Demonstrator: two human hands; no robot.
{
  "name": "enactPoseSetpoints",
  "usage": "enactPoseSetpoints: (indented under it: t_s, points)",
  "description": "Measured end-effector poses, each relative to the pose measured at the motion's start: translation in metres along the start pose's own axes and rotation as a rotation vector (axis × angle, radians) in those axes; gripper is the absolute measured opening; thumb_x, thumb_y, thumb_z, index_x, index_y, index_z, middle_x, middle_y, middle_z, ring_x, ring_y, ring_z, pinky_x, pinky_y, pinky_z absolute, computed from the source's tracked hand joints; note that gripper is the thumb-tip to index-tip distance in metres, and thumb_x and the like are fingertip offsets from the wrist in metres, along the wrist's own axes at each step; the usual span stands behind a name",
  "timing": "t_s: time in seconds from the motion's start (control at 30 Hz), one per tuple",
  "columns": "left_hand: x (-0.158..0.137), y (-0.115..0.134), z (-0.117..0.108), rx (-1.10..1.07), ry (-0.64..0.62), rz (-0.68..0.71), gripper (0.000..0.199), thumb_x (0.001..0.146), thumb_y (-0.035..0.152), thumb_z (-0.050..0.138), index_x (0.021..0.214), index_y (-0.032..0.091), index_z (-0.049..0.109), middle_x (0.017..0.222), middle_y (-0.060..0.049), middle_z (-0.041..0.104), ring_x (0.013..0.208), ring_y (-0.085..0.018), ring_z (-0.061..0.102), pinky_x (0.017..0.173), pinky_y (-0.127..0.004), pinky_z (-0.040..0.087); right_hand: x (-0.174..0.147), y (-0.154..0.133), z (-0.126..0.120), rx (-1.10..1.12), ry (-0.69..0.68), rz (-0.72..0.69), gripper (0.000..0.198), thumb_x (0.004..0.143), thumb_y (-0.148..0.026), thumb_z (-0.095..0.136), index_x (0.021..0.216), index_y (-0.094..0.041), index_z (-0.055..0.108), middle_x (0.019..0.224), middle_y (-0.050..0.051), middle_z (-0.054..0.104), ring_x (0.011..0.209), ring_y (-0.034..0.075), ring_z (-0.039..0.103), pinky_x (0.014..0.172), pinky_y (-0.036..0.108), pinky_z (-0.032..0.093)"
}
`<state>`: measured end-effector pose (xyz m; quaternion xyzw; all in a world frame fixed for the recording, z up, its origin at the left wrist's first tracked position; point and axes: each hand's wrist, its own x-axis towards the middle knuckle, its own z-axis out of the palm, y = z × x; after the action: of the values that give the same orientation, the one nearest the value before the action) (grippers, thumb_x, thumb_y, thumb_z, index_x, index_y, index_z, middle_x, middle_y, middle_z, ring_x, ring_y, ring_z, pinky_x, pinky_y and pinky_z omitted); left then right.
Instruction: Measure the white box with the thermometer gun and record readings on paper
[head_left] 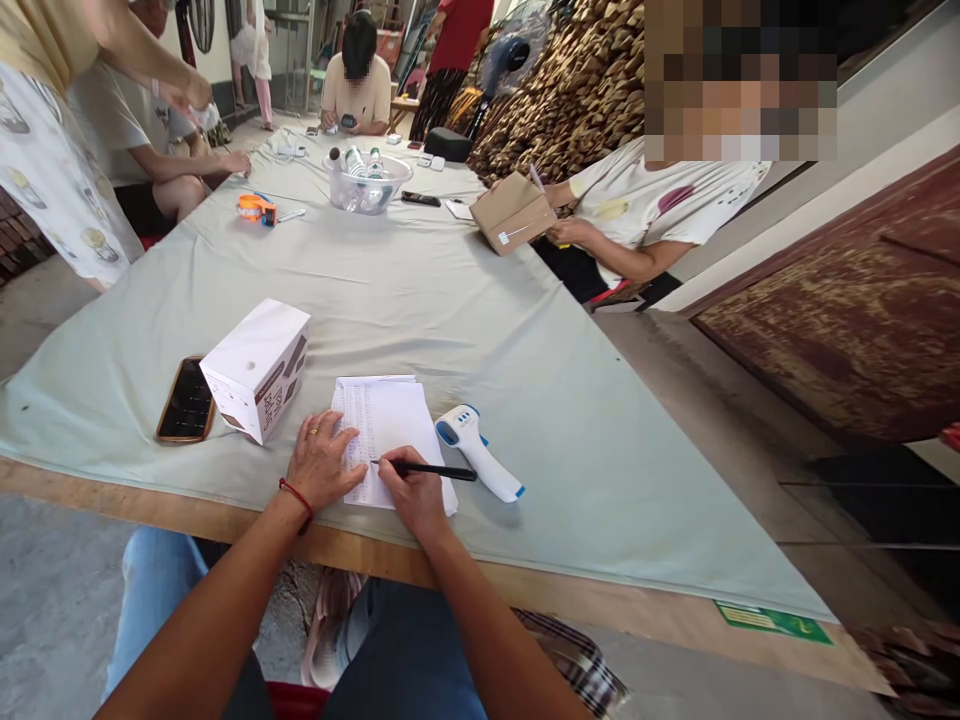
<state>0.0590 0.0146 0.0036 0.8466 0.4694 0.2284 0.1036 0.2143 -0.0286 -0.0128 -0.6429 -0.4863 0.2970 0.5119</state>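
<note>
A stack of white paper (397, 410) lies on the cloth-covered table in front of me, with rows of small writing down its left part. My left hand (324, 462) rests on the paper's left edge, fingers spread. In my right hand (414, 490) is a black pen (439, 470), its tip touching the paper near the written rows. Just right of the sheets lies a white and blue infrared thermometer (480, 452). Left of my left hand stands a white box (255, 350) with brown print, and a smartphone (184, 402) lies beside it.
Farther along the table (525, 340) are an orange tape dispenser (256, 209), a clear plastic basin (364, 195) with bottles, and a dark phone (421, 199). At the right a person holds a cardboard box (514, 212). Other people are at the left and far end.
</note>
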Motion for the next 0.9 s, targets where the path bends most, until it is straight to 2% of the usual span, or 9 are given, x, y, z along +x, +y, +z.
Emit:
enactPoseSetpoints:
  t_s: [0.9]
  points:
    - [0.0003, 0.0024, -0.0029, -0.020, -0.010, -0.016, 0.041, 0.073, 0.036, 0.071, 0.111, 0.022, 0.061, 0.132, -0.012, 0.051, 0.130, -0.029, 0.042, 0.115, -0.051, 0.025, -0.0008, -0.0026, -0.0006, 0.007, 0.011, -0.013, 0.018, 0.067, -0.038, 0.055, 0.062, -0.021, 0.056, 0.057, -0.001, 0.057, 0.056, 0.015, 0.051, 0.057, 0.028, 0.044]
